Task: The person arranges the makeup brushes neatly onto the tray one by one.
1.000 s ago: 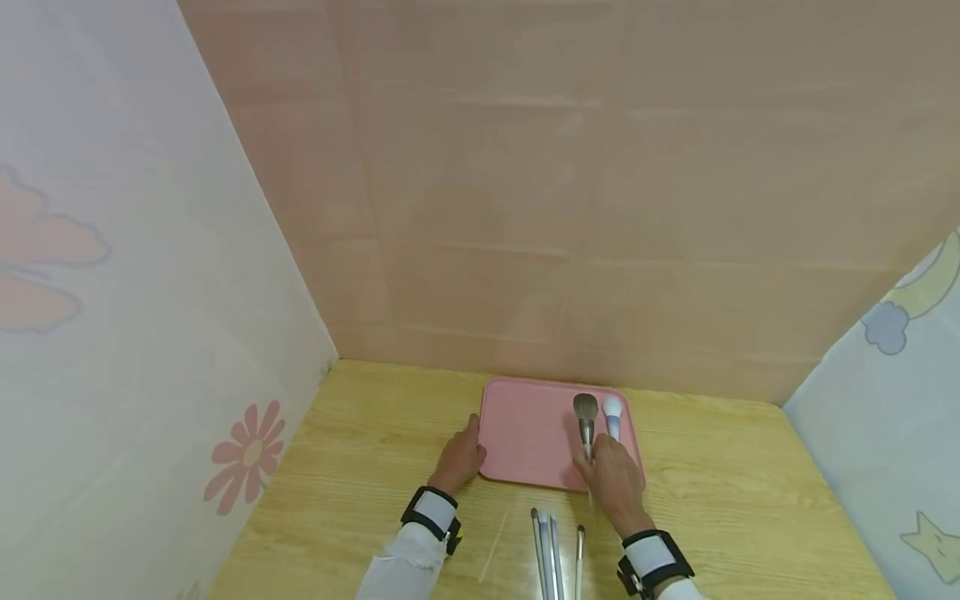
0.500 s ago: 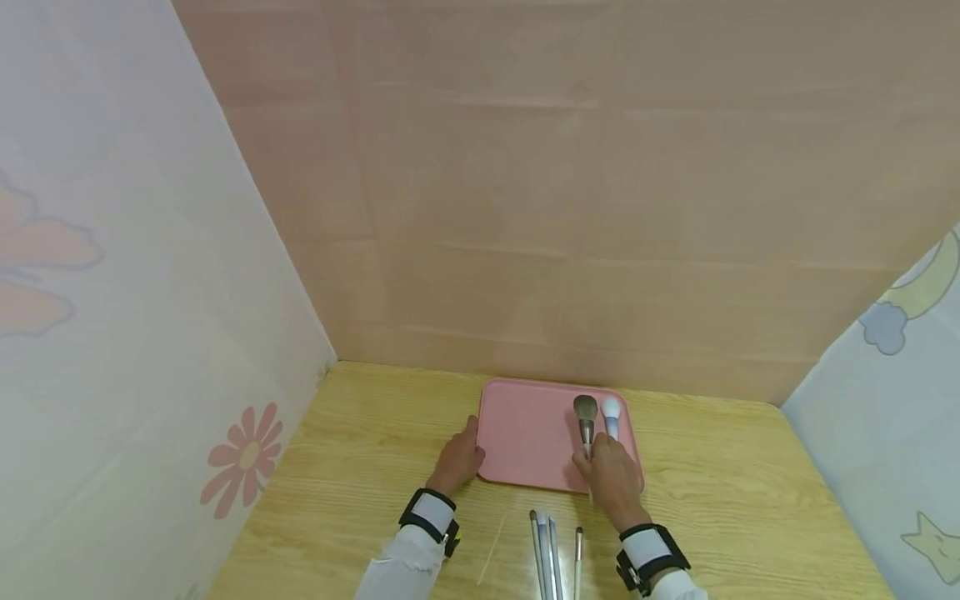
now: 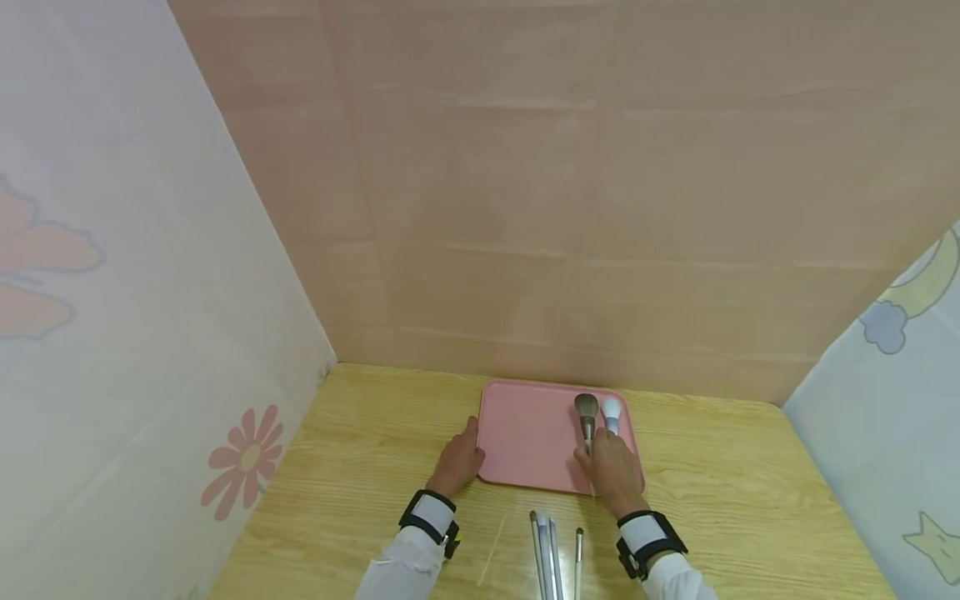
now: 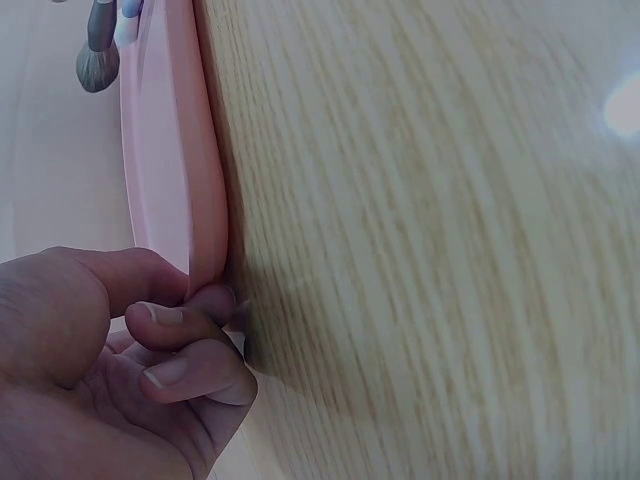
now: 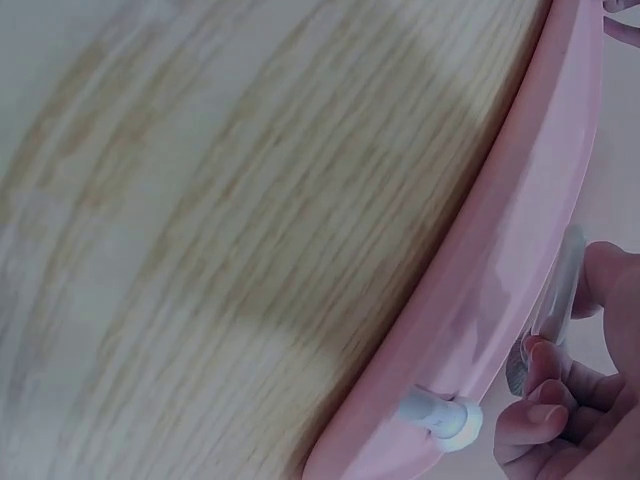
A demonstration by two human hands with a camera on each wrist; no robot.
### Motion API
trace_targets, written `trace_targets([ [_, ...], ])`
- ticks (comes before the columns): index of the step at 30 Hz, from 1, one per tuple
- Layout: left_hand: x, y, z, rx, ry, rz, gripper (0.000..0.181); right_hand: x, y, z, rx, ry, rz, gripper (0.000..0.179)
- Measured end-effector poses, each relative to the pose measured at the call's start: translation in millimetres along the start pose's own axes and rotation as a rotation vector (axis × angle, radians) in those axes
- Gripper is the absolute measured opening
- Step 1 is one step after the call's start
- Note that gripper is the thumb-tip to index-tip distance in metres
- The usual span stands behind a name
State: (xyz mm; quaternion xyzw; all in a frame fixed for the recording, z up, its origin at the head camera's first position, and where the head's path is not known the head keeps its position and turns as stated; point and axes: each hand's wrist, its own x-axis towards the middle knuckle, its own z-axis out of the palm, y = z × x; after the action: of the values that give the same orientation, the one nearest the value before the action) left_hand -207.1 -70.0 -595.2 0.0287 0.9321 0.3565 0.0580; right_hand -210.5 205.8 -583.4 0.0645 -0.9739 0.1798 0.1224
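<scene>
A pink tray (image 3: pixel 521 433) lies at the back of the table. My left hand (image 3: pixel 456 463) pinches its left edge, thumb on the rim and fingers curled beneath, as the left wrist view shows. Over the tray's right part, my right hand (image 3: pixel 615 473) grips the handle of a makeup brush (image 3: pixel 587 407) with a full grey-brown head pointing to the back. Beside that brush, a white-headed makeup brush (image 3: pixel 611 410) with a blue ferrule lies on the tray, partly hidden by the right hand. In the right wrist view its handle end (image 5: pixel 440 415) rests over the tray's front rim.
In front of the tray, several slim brushes (image 3: pixel 546 558) lie side by side on the wooden table (image 3: pixel 360 500), and one more slim brush (image 3: pixel 579 558) lies a little to their right. A tan backdrop (image 3: pixel 480 208) rises behind; printed white sheets (image 3: pixel 150 375) flank the table.
My right hand has shifted very slightly toward the back with the grey-brown makeup brush. The left hand keeps its hold on the tray.
</scene>
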Motion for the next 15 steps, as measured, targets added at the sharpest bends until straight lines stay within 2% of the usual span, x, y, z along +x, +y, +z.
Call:
trace_targets([
  [10, -2.5, -0.4, -0.2, -0.006, -0.005, -0.006, 0.03, 3.1, 1.4, 4.4, -0.031, 0.01, -0.011, 0.022],
  [15, -3.2, 0.9, -2.2, -0.012, 0.008, 0.011, 0.029, 5.4, 2.8, 6.9, -0.049, 0.014, -0.007, 0.022],
])
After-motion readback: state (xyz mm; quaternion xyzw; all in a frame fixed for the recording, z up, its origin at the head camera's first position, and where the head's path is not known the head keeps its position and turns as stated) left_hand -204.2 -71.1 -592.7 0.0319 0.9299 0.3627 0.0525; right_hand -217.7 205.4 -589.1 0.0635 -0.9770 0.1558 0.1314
